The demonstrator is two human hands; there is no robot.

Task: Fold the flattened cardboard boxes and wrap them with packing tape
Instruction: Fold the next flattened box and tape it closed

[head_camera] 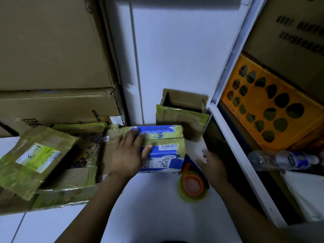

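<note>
**Left hand flat on the taped blue box, right hand free over the tape roll**

Nearest on the white floor (149, 207) lies the tape roll (192, 186), a yellow-green roll on an orange core, with a blue dispenser part (190, 162) at its far side. The right hand (212, 165) hovers just above and right of it, fingers loose and slightly spread, holding nothing.

The left hand (128, 153) rests on the blue box (163, 149). Its fingers (135, 135) lie straight across the box's top edge, and the thumb (147, 149) presses on the blue face. The box stands on the floor between the two hands, its long axis running left to right across the view, and bands of yellow-green tape run along its length. Its right end sits just beside the right hand, not touching it.

Left of the box lies a heap of flattened boxes (43, 160), taped and labelled. Behind it stands an open box (182, 111), flaps up, against the white wall (175, 58). Large cartons (52, 50) are stacked far left. To the right, a shelf frame (233, 137) holds a water bottle (284, 160) and an orange crate (263, 109).
</note>
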